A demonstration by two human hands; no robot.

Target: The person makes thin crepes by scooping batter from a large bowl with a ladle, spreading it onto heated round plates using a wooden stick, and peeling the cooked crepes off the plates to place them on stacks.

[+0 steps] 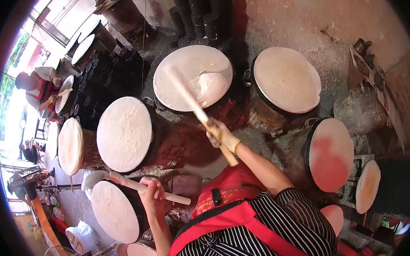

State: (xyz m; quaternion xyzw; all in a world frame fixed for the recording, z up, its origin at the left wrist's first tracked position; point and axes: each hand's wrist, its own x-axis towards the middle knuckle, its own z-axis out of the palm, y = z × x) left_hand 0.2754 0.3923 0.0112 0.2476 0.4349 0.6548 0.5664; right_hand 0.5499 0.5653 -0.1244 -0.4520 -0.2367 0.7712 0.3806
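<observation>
My right hand (224, 136), in a pale work glove, is wrapped around a long wooden batter spreader (187, 94). The spreader's far end is smeared by motion over a large round griddle (166, 90). On that griddle, a thick white mound of batter (213, 87) lies at the right, with a thinner layer spread about it. My bare left hand (151, 193) is closed on the wooden handle of a ladle (95, 179). The ladle's rounded head looks coated with batter and is above the edge of a white-covered griddle (114, 211) on the left.
More round griddles surround me, including one with a pale sheet (286, 79) and one partly red-lit (330, 156). Dark coal briquettes (201, 12) are stacked behind. Another person (43, 92) works at a griddle at far left. A white bucket (83, 238) stands lower left.
</observation>
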